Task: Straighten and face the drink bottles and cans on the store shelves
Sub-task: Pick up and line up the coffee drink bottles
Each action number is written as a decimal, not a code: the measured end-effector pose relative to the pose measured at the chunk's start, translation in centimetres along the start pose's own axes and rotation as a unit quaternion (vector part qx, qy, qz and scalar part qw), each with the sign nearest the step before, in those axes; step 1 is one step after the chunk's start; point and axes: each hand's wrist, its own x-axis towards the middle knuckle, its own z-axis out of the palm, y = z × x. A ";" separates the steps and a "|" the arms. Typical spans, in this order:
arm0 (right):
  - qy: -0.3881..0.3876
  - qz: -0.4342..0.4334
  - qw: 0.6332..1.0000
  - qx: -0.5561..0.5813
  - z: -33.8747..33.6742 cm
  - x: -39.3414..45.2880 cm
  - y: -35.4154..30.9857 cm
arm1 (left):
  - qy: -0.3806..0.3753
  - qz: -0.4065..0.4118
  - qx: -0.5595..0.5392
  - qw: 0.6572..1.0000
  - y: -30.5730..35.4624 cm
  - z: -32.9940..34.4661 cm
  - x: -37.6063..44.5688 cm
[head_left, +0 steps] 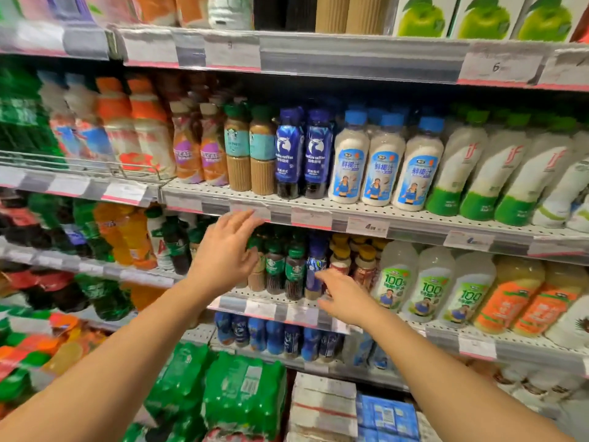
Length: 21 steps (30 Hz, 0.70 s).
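Observation:
Both my hands reach toward the middle shelf (264, 306) of coffee bottles. My left hand (224, 250) is spread with straight fingers in front of the green-capped coffee bottles (274, 271), holding nothing. Lower and to the right, my right hand (342, 296) stretches its fingers toward the base of a blue-wrapped coffee bottle (315, 266); I cannot tell whether they touch it. Beside it stand small yellow-capped bottles (365, 266) and white coconut drink bottles (427, 285).
The shelf above (318, 212) carries brown coffee bottles (237, 148), dark blue bottles (288, 151) and white coconut milk bottles (345, 161). Soda bottles (105, 237) fill the left bay. Green shrink-wrapped packs (242, 393) and boxes sit low in front.

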 end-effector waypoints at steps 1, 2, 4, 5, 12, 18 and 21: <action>0.010 0.003 1.000 0.003 0.0 1.2 -0.5 | 0.008 0.014 0.003 1.000 -0.7 0.2 0.7; 0.021 0.008 1.000 0.003 -0.1 2.4 -1.1 | 0.008 0.027 0.004 1.000 -1.4 0.4 1.3; 0.043 0.024 0.998 0.026 -0.2 4.4 -2.5 | 0.003 0.048 0.002 0.999 -2.4 1.1 2.1; 0.055 0.033 0.997 0.051 -0.1 5.1 -3.2 | 0.004 0.060 -0.002 0.998 -2.8 1.5 2.3; 0.084 0.093 0.991 0.038 0.7 8.9 -5.8 | 0.043 0.105 -0.014 0.993 -4.4 2.2 2.8; 0.056 0.137 0.989 -0.030 0.8 10.7 -6.7 | 0.032 0.091 -0.022 0.995 -4.3 2.1 3.4; 0.098 0.150 0.983 -0.048 1.3 10.0 -7.0 | 0.028 0.090 -0.016 0.995 -4.4 2.6 3.3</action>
